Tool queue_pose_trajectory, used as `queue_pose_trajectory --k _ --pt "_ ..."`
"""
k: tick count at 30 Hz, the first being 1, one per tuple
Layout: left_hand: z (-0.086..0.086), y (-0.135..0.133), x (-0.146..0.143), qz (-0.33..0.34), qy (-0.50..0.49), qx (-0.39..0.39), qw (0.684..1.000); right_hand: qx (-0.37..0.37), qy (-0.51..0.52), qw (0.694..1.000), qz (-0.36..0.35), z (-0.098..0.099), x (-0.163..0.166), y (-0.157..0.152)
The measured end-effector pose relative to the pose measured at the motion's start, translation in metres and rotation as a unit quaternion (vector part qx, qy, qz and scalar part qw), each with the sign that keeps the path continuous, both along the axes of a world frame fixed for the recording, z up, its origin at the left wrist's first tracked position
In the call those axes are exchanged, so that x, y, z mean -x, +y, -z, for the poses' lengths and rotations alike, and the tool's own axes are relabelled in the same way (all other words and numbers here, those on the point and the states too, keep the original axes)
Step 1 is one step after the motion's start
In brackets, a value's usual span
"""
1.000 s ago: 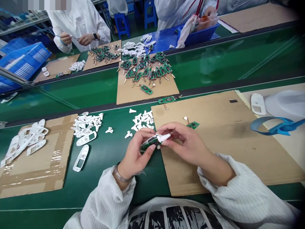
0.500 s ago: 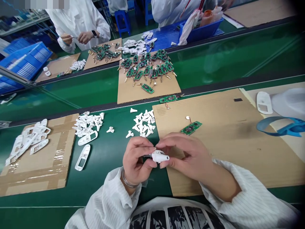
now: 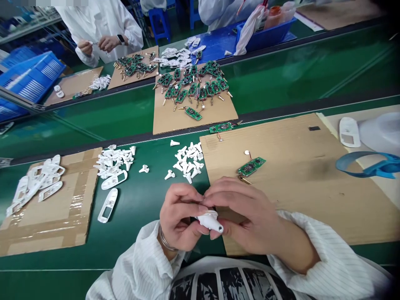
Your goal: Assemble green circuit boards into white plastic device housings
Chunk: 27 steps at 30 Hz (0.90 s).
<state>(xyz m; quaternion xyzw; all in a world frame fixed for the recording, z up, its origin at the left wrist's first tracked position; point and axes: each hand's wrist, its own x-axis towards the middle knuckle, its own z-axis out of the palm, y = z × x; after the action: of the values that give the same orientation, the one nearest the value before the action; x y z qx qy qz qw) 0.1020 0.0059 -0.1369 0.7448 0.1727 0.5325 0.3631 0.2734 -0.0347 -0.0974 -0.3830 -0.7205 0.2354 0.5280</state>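
Right at the near edge of the big cardboard sheet, both hands are closed on a white plastic casing, left hand cupping it, right hand pinching from the other side. Just past them, a green circuit board and brass pin lie on the sheet, with loose white plastic caps left of it on the counter
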Motion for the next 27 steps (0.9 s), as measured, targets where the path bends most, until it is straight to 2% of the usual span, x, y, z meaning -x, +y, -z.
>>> queue_pose_trajectory --k 4,7,9,11,13,15,17,19,22,27 --pt "-0.004 -0.006 -0.001 0.018 -0.007 0.021 1.000 -0.011 -0.027 1.000 -0.004 -0.001 0.004 -0.002" --pt "-0.006 -0.005 -0.005 0.022 0.035 0.042 0.998 -0.020 -0.044 0.999 0.023 0.005 0.002 -0.001" --pt "-0.002 0.001 -0.008 0.023 0.052 0.111 0.992 -0.009 -0.056 0.997 0.054 0.012 -0.004 0.004" --pt "0.003 0.007 -0.011 0.011 0.013 0.241 0.970 0.040 -0.084 0.991 0.091 0.020 -0.013 0.010" --pt "0.009 0.014 -0.014 -0.015 -0.062 0.363 0.929 0.139 -0.117 0.976 0.121 0.029 -0.020 0.015" --pt "0.012 0.018 -0.017 -0.044 -0.133 0.425 0.894 0.256 -0.103 0.956 0.097 0.037 -0.020 0.018" --pt "0.011 0.018 -0.022 -0.058 -0.170 0.444 0.878 0.345 -0.020 0.938 0.012 0.045 -0.010 0.019" --pt "0.009 0.015 -0.026 -0.060 -0.181 0.444 0.875 0.376 0.092 0.921 -0.042 0.051 0.007 0.019" --pt "0.006 0.007 -0.034 -0.060 -0.194 0.414 0.887 0.361 0.166 0.918 -0.010 0.059 0.028 0.018" --pt "0.006 -0.003 -0.042 -0.045 -0.224 0.367 0.902 0.289 0.076 0.952 0.066 0.063 0.032 0.015"
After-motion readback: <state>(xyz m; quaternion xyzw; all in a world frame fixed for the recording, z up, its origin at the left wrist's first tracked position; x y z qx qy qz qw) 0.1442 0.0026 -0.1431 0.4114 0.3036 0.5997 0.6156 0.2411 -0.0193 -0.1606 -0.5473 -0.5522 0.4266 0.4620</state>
